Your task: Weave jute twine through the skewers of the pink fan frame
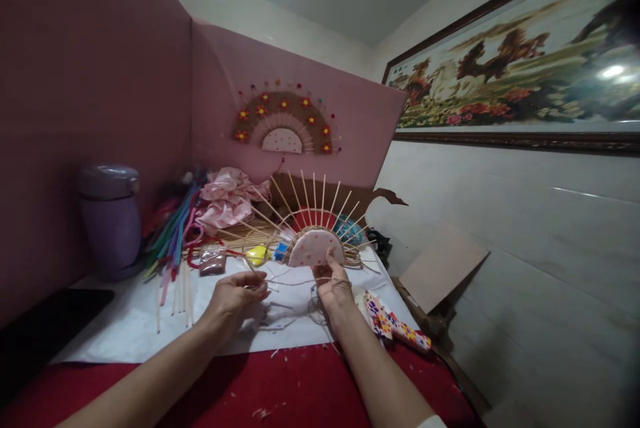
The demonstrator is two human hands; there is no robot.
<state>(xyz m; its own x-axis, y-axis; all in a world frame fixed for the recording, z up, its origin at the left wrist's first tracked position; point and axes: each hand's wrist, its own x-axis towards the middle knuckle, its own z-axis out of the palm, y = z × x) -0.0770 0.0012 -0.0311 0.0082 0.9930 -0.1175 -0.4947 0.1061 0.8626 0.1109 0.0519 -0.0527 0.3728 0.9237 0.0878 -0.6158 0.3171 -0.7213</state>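
Observation:
A half-round fan frame [315, 247] has a pale, dotted cloth centre and thin wooden sticks spreading upward from its curved edge. My right hand [334, 287] pinches it at the bottom edge, the thumb lying on the cloth. To the left, my left hand [239, 293] is closed with fingertips together on a thin cord [295, 283]. That cord stretches across to my right hand, and a loose loop of it hangs beneath the right palm. Both hands are above the white sheet.
Behind, a finished flowered fan [283, 103] is pinned to a pink board. A purple flask [113, 228] stands left, beside coloured pipe cleaners [175, 235] and crumpled pink cloth [225, 198]. Patterned fabric [395, 325] lies right. Scissors-like tools cannot be made out.

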